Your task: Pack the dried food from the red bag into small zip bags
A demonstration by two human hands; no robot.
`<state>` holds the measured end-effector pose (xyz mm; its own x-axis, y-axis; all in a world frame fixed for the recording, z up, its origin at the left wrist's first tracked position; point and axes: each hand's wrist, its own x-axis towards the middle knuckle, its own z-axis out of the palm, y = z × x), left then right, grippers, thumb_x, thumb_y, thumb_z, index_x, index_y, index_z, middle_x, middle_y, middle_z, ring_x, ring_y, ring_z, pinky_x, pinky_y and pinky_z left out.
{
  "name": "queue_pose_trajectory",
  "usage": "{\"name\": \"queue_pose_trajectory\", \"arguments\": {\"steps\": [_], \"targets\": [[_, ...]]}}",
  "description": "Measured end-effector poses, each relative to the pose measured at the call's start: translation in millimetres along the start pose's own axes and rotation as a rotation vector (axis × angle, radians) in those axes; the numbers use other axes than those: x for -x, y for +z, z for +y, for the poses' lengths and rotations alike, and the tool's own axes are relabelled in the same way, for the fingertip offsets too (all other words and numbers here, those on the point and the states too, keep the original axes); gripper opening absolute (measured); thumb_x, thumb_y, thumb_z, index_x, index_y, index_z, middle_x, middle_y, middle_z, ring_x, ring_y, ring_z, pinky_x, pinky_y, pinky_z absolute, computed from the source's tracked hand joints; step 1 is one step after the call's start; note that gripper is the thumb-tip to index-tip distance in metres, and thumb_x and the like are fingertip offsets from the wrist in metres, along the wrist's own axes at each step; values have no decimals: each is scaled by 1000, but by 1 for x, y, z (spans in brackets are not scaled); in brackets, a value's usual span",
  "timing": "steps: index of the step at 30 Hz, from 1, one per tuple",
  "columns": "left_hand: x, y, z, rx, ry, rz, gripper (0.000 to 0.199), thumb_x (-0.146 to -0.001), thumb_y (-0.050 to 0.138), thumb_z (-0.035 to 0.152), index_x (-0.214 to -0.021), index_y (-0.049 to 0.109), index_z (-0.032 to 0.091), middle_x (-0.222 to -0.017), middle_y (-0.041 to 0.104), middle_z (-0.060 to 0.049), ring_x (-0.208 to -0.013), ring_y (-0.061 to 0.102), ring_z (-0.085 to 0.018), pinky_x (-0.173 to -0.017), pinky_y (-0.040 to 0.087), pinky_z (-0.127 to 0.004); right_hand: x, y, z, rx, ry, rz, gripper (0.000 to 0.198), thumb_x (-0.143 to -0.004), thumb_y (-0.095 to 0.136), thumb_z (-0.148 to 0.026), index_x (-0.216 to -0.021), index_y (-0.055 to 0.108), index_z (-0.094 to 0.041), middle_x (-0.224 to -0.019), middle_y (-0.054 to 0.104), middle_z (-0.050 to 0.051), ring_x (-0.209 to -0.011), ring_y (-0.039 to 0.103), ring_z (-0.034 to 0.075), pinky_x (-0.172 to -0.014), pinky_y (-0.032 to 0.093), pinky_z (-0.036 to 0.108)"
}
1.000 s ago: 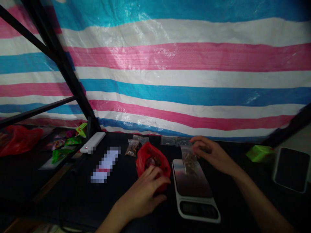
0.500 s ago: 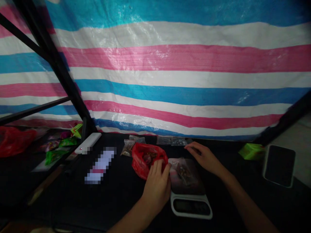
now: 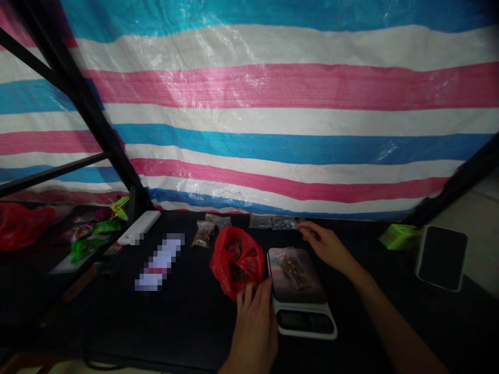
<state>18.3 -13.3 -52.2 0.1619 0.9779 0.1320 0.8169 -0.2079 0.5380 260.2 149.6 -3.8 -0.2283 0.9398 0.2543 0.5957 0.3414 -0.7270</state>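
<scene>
My left hand [image 3: 254, 324] lies with fingers extended between the red plastic bag [image 3: 218, 272] and the kitchen scale [image 3: 317, 291]. Its fingertips meet the bag's near edge, and the index finger is beside the scale's left side. Small brown pieces and a round clear item show inside the open bag. On the scale's plate rests a clear zip bag [image 3: 294, 267] with brown contents. Beyond the scale's right corner, my right hand [image 3: 325, 248] has its thumb and fingertips pinched together near the flat clear bags [image 3: 284, 223]; what is between them cannot be made out.
A filled small zip bag [image 3: 203, 235] stands left of the red bag. Further left lie a blurred phone [image 3: 161, 262] and a white bar [image 3: 140, 227]. At right are a green box [image 3: 398, 237] and a dark-faced device [image 3: 442, 258]. A striped tarp [image 3: 273, 119] hangs behind.
My left hand has drawn back from over the red bag to its near edge, so the bag's contents show more. My right hand stays near the flat bags. The view has shifted slightly.
</scene>
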Motion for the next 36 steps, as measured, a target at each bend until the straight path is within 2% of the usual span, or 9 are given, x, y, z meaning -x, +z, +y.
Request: {"name": "queue_pose_trajectory", "arguments": {"steps": [8, 14, 17, 19, 21, 24, 27, 32, 36], "targets": [[-15, 7, 12, 3, 76, 116, 63, -89, 46, 7, -150, 49, 21, -140, 64, -10, -118, 55, -33, -103, 42, -51, 0, -8, 5, 31, 14, 31, 39, -99, 51, -52, -114, 70, -22, -90, 75, 5, -80, 71, 22, -72, 54, 32], [-53, -84, -15, -138, -110, 590, 46, -101, 49, 28, -146, 49, 19, -135, 56, -18, -127, 53, -34, -103, 46, -50, 2, -16, -6, 129, -18, -19, 34, -100, 50, -50, -96, 71, -23, -93, 77, 4, -85, 71, 23, -75, 51, 32], [-65, -119, -46, -238, -329, 452, 50, -101, 49, 41, -145, 50, 16, -127, 57, -20, -121, 59, -40, -98, 49, -56, 8, -16, -21, 253, 28, -72, 32, -99, 51, -51, -91, 68, -25, -85, 75, 1, -76, 69, 21, -68, 47, 31], [-67, -120, -66, -144, -433, 268, 59, -99, 51, 48, -148, 45, 16, -132, 54, -23, -116, 63, -42, -91, 53, -58, 13, -12, -32, 345, 75, -101, 28, -96, 56, -52, -94, 67, -26, -83, 73, 0, -71, 68, 20, -64, 45, 30], [-67, -106, -82, 54, -349, 143, 67, -97, 55, 47, -154, 36, 17, -142, 48, -25, -124, 62, -40, -99, 52, -56, 18, -7, -41, 400, 80, -112, 26, -93, 61, -52, -100, 66, -27, -88, 73, 0, -75, 69, 21, -65, 45, 30], [-75, -79, -89, 320, -93, 148, 59, -100, 50, 32, -155, 31, 21, -147, 48, -20, -137, 54, -30, -116, 42, -50, 22, 0, -46, 404, 13, -120, 33, -90, 65, -48, -116, 65, -28, -110, 71, 4, -94, 70, 24, -77, 49, 33], [-89, -66, -85, 467, 6, 176, 58, -98, 50, 24, -153, 32, 19, -147, 51, -18, -141, 48, -27, -123, 34, -50, 22, 3, -42, 357, -45, -151, 39, -92, 64, -43, -130, 63, -32, -129, 64, 5, -109, 67, 25, -89, 50, 36], [-90, -79, -92, 501, -1, 136, 59, -97, 51, 22, -152, 31, 18, -148, 50, -16, -143, 47, -26, -125, 30, -50, 16, 8, -30, 223, -122, -204, 22, -98, 57, -37, -112, 72, -29, -119, 63, 7, -109, 62, 23, -97, 49, 38], [-71, -110, -98, 234, -104, 98, 69, -98, 54, 31, -159, 25, 18, -151, 40, -20, -148, 41, -32, -123, 32, -57, 11, 9, -26, 162, -194, -201, 14, -96, 59, -33, -95, 71, -24, -110, 66, 7, -108, 59, 25, -95, 49, 42]]}}
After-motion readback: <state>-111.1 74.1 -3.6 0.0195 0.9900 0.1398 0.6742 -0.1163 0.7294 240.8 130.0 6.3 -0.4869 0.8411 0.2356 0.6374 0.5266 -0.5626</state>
